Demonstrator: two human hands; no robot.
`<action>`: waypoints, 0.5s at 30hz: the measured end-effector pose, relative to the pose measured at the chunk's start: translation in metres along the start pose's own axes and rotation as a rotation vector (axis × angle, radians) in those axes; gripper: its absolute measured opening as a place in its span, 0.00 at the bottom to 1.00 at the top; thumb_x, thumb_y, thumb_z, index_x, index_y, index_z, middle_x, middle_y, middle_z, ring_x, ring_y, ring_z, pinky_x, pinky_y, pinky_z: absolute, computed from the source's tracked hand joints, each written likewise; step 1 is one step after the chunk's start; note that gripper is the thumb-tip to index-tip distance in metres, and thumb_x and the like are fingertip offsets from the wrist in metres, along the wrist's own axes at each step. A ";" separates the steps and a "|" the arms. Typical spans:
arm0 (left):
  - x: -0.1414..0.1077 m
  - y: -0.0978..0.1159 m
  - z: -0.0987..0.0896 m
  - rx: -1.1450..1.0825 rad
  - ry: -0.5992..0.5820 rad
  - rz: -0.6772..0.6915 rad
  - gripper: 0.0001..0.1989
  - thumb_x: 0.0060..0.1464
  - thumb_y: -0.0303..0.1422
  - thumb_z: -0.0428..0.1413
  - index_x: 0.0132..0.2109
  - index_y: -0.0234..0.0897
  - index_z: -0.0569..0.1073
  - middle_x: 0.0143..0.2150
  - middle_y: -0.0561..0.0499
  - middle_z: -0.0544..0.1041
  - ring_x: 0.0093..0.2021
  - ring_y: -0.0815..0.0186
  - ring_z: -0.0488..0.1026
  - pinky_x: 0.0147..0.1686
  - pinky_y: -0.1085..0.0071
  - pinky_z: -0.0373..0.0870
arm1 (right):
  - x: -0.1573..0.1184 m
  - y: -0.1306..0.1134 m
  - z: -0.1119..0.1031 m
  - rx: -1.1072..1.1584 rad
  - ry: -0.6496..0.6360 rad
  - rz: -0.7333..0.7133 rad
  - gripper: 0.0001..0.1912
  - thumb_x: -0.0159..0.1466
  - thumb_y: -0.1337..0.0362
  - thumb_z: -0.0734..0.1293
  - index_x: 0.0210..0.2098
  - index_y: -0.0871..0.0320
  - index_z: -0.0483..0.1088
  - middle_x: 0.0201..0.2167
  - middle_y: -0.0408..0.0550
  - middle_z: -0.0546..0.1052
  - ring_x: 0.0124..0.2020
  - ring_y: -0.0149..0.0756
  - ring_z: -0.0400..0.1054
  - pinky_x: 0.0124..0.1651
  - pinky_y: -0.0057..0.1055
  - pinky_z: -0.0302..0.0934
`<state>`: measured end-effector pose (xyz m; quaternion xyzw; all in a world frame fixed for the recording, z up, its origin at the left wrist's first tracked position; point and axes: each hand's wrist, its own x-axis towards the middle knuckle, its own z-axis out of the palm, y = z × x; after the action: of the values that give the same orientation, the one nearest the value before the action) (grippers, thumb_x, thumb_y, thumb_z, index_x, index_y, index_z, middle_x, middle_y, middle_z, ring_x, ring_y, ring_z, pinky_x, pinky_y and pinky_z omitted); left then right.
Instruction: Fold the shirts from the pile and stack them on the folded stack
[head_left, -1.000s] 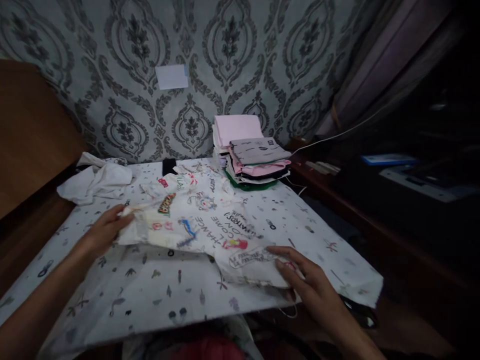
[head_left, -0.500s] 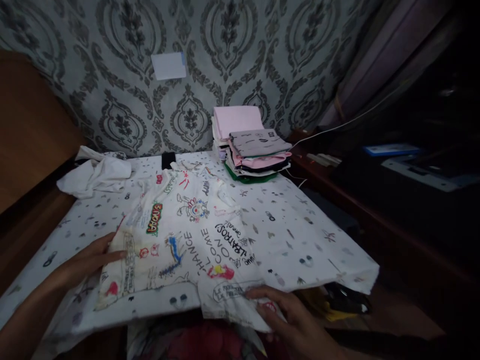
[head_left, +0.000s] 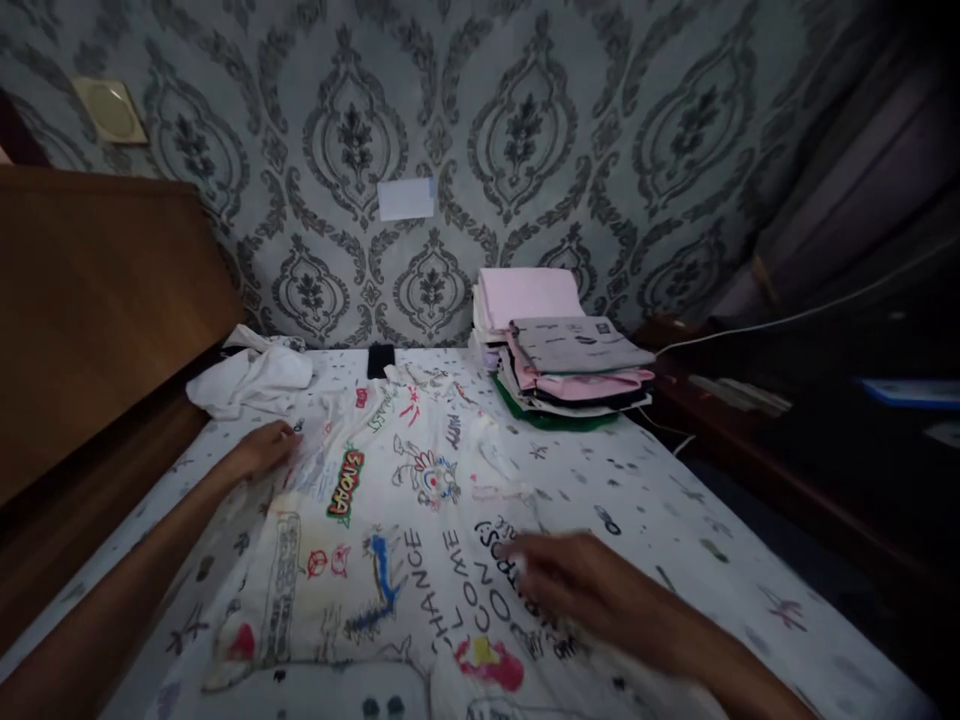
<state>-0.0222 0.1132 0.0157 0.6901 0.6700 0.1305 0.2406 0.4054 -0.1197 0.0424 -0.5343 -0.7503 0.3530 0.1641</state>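
Note:
A white shirt (head_left: 416, 560) covered in coloured drawings and lettering lies spread flat on the table, its neckline toward the wall. My left hand (head_left: 264, 450) is at the shirt's left sleeve edge, fingers reaching toward the cloth; whether they touch it is unclear. Above the right side of the shirt, my right hand (head_left: 574, 580) is blurred by motion, its fingers stretched out to the left over the black lettering. I see no cloth gripped in it. The shirt's bottom hem runs out of the picture's lower edge.
A patterned white cover (head_left: 720, 600) lies over the table. At the back right stands a stack of folded clothes (head_left: 570, 345). A crumpled white cloth (head_left: 255, 380) and a black flat object (head_left: 381, 361) are at the back. Wooden furniture (head_left: 97, 310) borders the left.
Both hands have left the shirt's lower part: my left hand went up to the sleeve, my right hand up over the lettering. The view has shifted left and closer to the table.

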 end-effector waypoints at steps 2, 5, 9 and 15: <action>0.043 0.016 0.003 0.099 0.108 -0.041 0.18 0.52 0.48 0.53 0.40 0.38 0.71 0.31 0.48 0.79 0.33 0.58 0.77 0.30 0.70 0.67 | 0.076 -0.004 -0.022 -0.099 0.114 -0.109 0.19 0.72 0.59 0.58 0.56 0.57 0.73 0.39 0.50 0.80 0.35 0.35 0.73 0.40 0.32 0.68; 0.092 0.037 0.012 0.121 0.173 -0.038 0.17 0.50 0.42 0.55 0.44 0.36 0.72 0.40 0.43 0.81 0.42 0.54 0.78 0.34 0.69 0.67 | 0.188 0.001 -0.042 -0.352 0.305 0.037 0.23 0.66 0.71 0.61 0.60 0.60 0.69 0.55 0.56 0.74 0.47 0.38 0.72 0.53 0.35 0.65; 0.129 0.040 0.025 0.080 0.192 0.013 0.11 0.43 0.34 0.58 0.37 0.37 0.73 0.37 0.44 0.80 0.43 0.53 0.77 0.35 0.68 0.67 | 0.292 0.020 -0.051 -0.376 0.362 0.124 0.29 0.62 0.76 0.61 0.61 0.55 0.69 0.60 0.57 0.69 0.55 0.46 0.70 0.58 0.40 0.61; 0.151 0.016 0.021 -0.117 0.204 0.084 0.05 0.42 0.30 0.54 0.31 0.40 0.67 0.24 0.55 0.72 0.31 0.62 0.73 0.29 0.71 0.66 | 0.358 0.062 -0.066 -0.154 0.536 0.319 0.10 0.64 0.73 0.65 0.41 0.57 0.76 0.48 0.57 0.77 0.56 0.49 0.69 0.56 0.39 0.61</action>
<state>0.0123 0.2589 -0.0155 0.6853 0.6529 0.2488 0.2053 0.3546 0.2436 -0.0015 -0.7299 -0.6119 0.1629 0.2576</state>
